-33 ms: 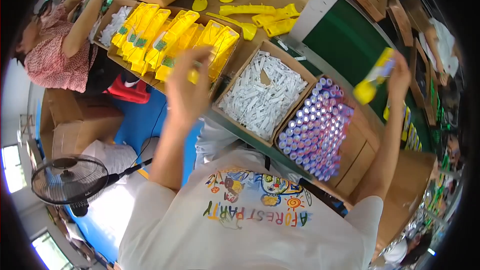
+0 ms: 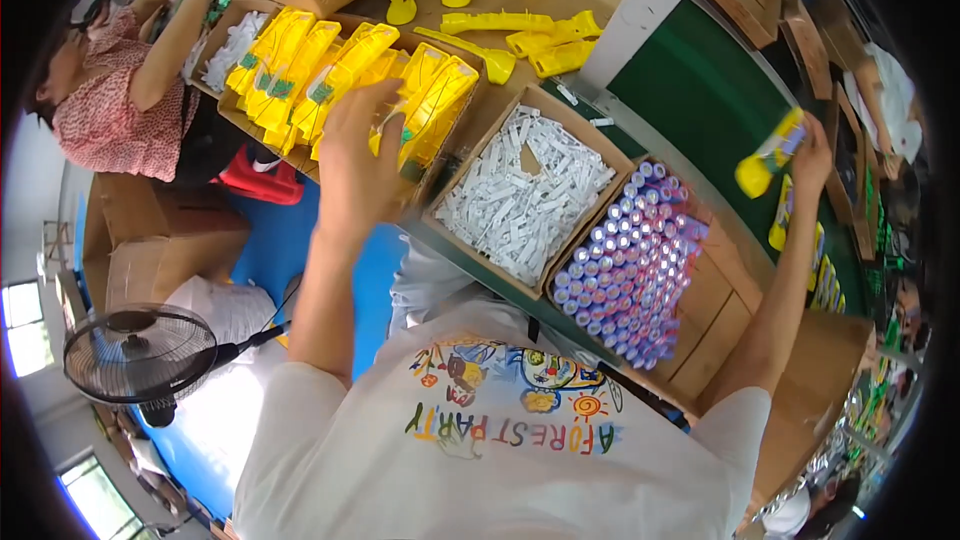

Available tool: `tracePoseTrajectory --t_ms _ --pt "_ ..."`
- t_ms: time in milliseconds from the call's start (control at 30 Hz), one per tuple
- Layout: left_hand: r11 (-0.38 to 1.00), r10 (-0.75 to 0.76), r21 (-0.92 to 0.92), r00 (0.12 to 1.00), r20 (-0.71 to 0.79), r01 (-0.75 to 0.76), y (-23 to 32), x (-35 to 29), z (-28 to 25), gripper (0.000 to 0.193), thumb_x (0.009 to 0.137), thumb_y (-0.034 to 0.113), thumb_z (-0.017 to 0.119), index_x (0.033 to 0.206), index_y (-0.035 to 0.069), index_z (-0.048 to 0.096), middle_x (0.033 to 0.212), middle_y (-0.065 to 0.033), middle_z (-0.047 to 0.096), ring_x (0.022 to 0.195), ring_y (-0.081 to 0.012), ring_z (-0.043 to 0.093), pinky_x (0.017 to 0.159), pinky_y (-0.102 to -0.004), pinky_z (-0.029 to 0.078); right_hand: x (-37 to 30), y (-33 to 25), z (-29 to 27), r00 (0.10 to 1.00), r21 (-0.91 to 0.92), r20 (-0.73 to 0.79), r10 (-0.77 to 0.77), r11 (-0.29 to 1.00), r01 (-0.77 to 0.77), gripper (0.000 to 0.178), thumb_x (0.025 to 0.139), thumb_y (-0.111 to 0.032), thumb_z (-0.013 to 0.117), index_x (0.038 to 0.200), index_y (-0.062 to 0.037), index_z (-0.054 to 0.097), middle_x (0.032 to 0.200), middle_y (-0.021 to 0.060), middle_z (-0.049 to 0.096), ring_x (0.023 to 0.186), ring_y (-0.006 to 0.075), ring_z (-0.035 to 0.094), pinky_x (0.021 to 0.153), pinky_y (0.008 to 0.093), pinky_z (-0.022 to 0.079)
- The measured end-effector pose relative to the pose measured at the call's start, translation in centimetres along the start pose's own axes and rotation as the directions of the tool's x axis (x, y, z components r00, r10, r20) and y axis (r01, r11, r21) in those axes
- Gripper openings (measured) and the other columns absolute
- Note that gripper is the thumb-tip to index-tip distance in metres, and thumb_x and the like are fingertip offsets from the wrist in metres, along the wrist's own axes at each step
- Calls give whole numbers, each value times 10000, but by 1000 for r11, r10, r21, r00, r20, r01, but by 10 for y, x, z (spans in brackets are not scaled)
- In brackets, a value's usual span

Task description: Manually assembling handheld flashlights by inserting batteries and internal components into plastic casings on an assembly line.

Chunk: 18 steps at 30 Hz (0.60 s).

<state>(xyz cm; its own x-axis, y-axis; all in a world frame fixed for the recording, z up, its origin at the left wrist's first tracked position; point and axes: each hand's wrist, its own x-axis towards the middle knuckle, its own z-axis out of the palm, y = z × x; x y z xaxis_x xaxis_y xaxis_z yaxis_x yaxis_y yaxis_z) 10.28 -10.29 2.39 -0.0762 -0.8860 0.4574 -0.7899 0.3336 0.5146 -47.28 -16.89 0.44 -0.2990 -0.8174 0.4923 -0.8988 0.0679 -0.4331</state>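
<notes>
My right hand (image 2: 815, 158), at the right over the green conveyor belt (image 2: 690, 70), grips a yellow plastic housing (image 2: 758, 172) by its upper end. A purple battery-like cylinder seems to lie in the housing. My left hand (image 2: 358, 165) hovers at the near edge of a carton (image 2: 300, 162) full of yellow housings (image 2: 350, 58), which carry small green circuit boards and thin wires. Its thumb and fingers are apart, and I see nothing between them.
Right of that carton stand a box of small white plastic pieces (image 2: 520, 205) and a box of purple cylinders (image 2: 630, 270). Further yellow housings (image 2: 826, 280) line the belt. A metal post (image 2: 650, 15) rises behind. A co-worker (image 2: 120, 105) is at the far left, above a fan (image 2: 140, 355).
My right hand has shifted a little to the right with the yellow housing. My left hand has moved slightly left, its fingers still near the carton of housings.
</notes>
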Motion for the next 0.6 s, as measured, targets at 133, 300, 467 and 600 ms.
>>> tracePoseTrajectory --t_ms 133,300,467,600 --pt "939 81 309 970 231 -152 -28 11 8 436 747 30 644 1169 -3 538 993 -175 577 978 -353 537 816 -429 454 25 236 59 988 -353 137 -66 929 111 248 934 -223 502 1098 -108 648 1041 160 659 987 359 622 838 430 483" --pt "950 179 242 979 98 -198 -19 19 6 310 813 55 594 1089 1 462 938 -164 559 920 -324 561 795 -400 475 -8 104 55 972 -511 84 -221 827 233 235 895 -221 571 1102 -136 642 1117 82 644 1047 338 585 891 412 458" --pt "243 -10 -790 816 578 562 53 -24 20 338 965 110 496 1250 48 323 1023 -82 562 839 -170 589 735 -321 515 -133 -231 16 666 656 685 -294 647 -388 351 898 -169 597 1231 -70 542 1195 65 538 997 148 553 831 270 449" --pt "202 -37 -747 767 641 634 70 -57 50 374 942 86 537 1280 57 378 1059 -69 568 909 -158 585 784 -302 503 -195 -281 2 778 749 495 -386 644 -157 341 806 -134 704 1125 -91 591 1233 61 508 1140 157 462 861 295 436"
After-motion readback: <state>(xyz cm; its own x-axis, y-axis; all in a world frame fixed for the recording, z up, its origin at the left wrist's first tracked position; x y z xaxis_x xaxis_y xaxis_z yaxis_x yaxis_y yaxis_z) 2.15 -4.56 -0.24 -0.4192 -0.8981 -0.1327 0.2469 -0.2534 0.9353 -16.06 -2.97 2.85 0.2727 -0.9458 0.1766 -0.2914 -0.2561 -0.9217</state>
